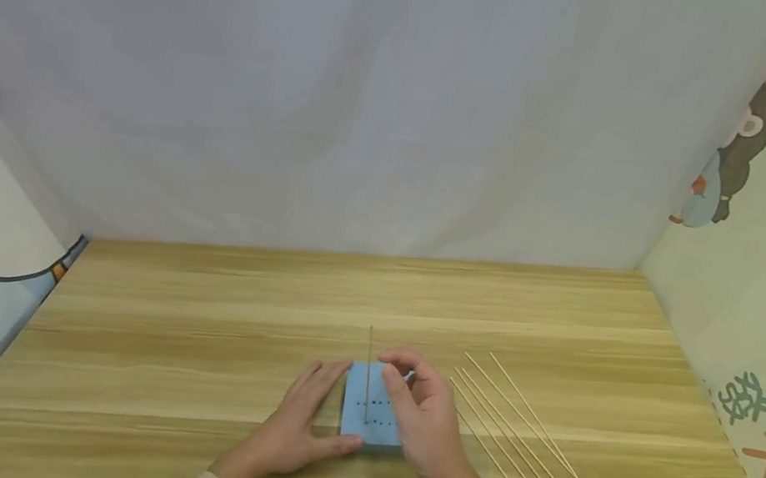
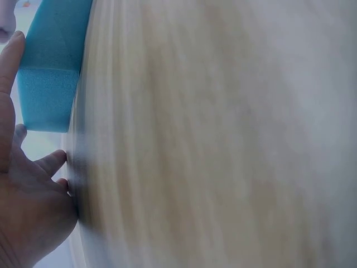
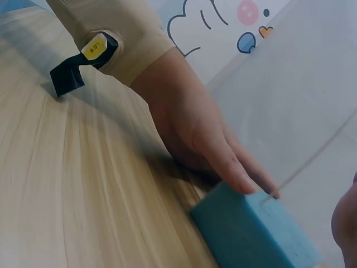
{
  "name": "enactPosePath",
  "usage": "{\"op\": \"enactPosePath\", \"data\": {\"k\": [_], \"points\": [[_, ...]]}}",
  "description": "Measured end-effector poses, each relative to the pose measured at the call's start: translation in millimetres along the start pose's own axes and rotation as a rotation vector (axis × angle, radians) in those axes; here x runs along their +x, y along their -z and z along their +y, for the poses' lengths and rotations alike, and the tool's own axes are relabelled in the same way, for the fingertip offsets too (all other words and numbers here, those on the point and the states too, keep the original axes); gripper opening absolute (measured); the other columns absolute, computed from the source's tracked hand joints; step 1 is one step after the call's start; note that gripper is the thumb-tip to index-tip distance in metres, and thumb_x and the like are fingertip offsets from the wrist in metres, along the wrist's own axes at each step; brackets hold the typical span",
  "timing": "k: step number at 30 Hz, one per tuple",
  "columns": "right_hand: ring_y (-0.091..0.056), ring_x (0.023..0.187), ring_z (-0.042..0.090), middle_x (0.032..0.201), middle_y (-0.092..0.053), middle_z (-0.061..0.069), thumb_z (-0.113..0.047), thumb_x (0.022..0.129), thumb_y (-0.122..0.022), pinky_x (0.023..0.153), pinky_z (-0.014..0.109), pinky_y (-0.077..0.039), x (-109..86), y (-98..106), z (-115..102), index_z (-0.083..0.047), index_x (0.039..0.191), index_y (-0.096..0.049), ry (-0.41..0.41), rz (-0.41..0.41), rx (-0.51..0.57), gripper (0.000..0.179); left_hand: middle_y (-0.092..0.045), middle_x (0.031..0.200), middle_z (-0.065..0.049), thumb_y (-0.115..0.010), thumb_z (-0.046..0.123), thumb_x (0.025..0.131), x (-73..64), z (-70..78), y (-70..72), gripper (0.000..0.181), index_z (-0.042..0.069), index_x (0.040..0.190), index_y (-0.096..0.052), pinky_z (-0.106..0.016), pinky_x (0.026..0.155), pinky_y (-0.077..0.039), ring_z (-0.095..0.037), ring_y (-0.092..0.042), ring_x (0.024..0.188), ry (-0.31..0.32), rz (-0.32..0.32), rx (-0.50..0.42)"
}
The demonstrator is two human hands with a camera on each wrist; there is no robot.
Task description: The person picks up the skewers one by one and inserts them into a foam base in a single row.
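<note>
A blue foam block (image 1: 351, 428) with rows of small dark holes in its top lies on the table. One thin wooden skewer (image 1: 368, 372) stands nearly upright in a hole near its front left. My left hand (image 1: 299, 420) rests against the block's left side, thumb at the near edge and straight fingers toward the far corner. Over the block's right part hovers my right hand (image 1: 425, 415), its thumb and index finger loosely bent beside the skewer, with nothing visible between them. In the right wrist view, the left thumb (image 3: 237, 178) touches the block's corner.
Several loose skewers (image 1: 509, 438) lie slanted on the wood-grain table (image 1: 186, 324) to the right of my right hand. A pale curtain (image 1: 338, 96) hangs behind the table, and printed panels stand at the left and right sides.
</note>
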State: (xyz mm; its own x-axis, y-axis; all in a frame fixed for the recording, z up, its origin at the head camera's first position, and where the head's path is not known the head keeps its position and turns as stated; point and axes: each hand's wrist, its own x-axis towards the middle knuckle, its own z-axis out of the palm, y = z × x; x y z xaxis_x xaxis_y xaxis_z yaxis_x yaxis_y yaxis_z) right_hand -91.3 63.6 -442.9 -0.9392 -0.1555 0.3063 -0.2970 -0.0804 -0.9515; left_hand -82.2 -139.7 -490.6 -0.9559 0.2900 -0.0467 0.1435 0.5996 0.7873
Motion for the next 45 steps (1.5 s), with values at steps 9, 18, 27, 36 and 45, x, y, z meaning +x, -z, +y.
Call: {"op": "enactPosePath", "data": {"k": [9,18,27,36,45], "points": [[-0.050,0.082,0.004,0.097,-0.061,-0.017,0.008,0.102,-0.055,0.069,0.019,-0.043,-12.1,67,-10,-0.016,0.112,-0.072,0.091,0.098,-0.087,0.031,-0.035,0.170,-0.016,-0.087,0.047,0.083,0.0,0.5,-0.9,0.105,0.013,0.165,-0.031,-0.078,0.122,-0.014,-0.053,-0.012,0.159,0.014,0.000,0.015],[-0.048,0.076,0.006,0.095,-0.062,-0.013,0.009,0.103,-0.054,0.064,0.022,-0.041,-32.3,140,-26,-0.019,0.110,-0.075,0.018,0.265,-0.133,0.035,-0.034,0.170,-0.015,-0.087,0.047,0.082,0.0,-2.1,-0.2,0.106,0.015,0.166,-0.031,-0.078,0.123,-0.014,-0.051,-0.011,0.160,0.030,0.002,0.021],[-0.045,0.091,0.004,0.105,-0.054,-0.016,-0.014,0.108,-0.058,0.074,0.020,-0.041,-27.8,168,-27,-0.007,0.120,-0.070,-0.141,0.261,-0.557,0.018,-0.032,0.171,-0.015,-0.087,0.048,0.082,0.2,-0.5,0.5,0.107,0.016,0.166,-0.029,-0.079,0.122,-0.013,-0.051,-0.010,0.160,0.033,-0.012,0.010],[-0.042,0.106,0.020,0.114,-0.061,0.017,-0.014,0.104,-0.065,0.087,0.034,-0.032,-18.8,172,0,0.003,0.118,-0.071,-0.147,0.152,-0.733,0.023,-0.031,0.171,-0.015,-0.087,0.049,0.082,0.2,-2.1,-2.0,0.108,0.016,0.166,-0.028,-0.077,0.123,-0.013,-0.050,-0.010,0.161,0.047,-0.018,0.020],[-0.049,0.110,0.040,0.114,-0.064,0.021,-0.017,0.100,-0.070,0.085,0.050,-0.029,-16.6,167,24,-0.002,0.114,-0.073,-0.242,0.090,-0.986,0.021,-0.033,0.170,-0.016,-0.087,0.047,0.082,0.1,-3.3,-2.5,0.107,0.015,0.166,-0.030,-0.079,0.122,-0.014,-0.052,-0.012,0.160,0.027,-0.005,0.021]]}}
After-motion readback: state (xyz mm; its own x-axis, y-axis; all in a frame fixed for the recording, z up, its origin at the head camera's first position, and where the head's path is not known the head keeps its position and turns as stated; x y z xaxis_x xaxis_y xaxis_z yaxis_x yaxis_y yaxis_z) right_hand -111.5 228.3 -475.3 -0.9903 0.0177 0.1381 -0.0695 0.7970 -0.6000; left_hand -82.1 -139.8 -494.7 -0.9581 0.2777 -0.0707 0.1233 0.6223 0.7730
